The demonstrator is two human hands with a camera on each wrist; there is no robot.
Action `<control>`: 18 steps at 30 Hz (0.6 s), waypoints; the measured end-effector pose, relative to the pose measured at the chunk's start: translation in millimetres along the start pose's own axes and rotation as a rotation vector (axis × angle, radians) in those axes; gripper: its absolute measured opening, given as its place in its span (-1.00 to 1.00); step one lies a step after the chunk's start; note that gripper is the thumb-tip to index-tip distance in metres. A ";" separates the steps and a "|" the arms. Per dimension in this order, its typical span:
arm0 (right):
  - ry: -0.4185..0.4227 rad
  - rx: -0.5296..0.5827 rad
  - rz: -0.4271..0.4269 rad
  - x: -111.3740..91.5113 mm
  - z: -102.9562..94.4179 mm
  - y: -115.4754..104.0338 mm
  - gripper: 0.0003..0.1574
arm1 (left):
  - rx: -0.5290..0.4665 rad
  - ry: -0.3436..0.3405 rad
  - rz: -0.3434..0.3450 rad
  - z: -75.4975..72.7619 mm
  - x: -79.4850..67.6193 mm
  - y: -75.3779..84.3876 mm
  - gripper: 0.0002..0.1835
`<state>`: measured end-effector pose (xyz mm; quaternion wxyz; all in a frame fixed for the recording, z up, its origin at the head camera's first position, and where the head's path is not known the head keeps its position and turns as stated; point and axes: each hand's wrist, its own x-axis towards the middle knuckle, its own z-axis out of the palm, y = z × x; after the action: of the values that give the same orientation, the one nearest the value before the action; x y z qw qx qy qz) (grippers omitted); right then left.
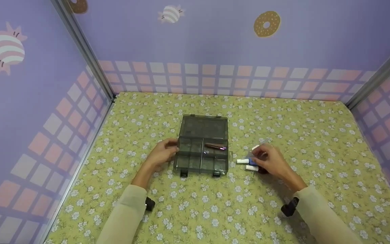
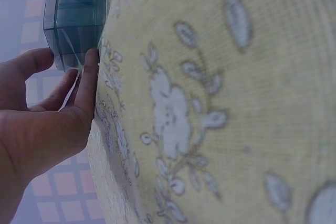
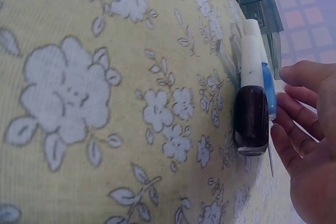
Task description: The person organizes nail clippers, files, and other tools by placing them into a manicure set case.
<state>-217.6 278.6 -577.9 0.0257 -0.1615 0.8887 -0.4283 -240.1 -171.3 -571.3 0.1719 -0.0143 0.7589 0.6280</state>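
A smoky, see-through compartment box [image 1: 191,162] lies with its lid folded back. In one compartment is a slim, shiny pinkish-brown item [image 1: 215,146], its kind unclear. At the box's left side my left hand [image 1: 161,153] touches the wall with thumb and fingertips. Right of the box, my right hand [image 1: 273,161] is bent over several small white-capped bottles resembling nail polish. The dark bottle [image 3: 252,114] lies beside the blue bottle [image 3: 269,90]; my right fingertips are close behind the blue one. A further white cap [image 1: 255,147] shows beyond the fingers, which hide any grip.
A yellow floral cloth [image 1: 201,206] covers the table. Purple patterned panels [image 1: 208,44] stand at the back and sides, joined by metal corner posts [image 1: 86,51]. Both wrists carry a small black camera [image 1: 289,206].
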 end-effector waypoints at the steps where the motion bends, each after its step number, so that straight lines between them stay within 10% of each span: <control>1: -0.008 0.001 0.004 -1.4 -0.5 0.7 -0.80 | 0.003 -0.001 0.002 -0.1 -0.2 0.1 -0.49; 18: -0.067 -0.082 -0.011 -10.1 -0.3 7.8 -0.67 | -0.041 -0.035 0.006 -1.2 3.1 -1.7 -0.50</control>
<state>-210.2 286.5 -584.6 0.0461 -0.1816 0.9033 -0.3859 -242.9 -172.2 -573.6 0.1829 -0.0046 0.7427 0.6441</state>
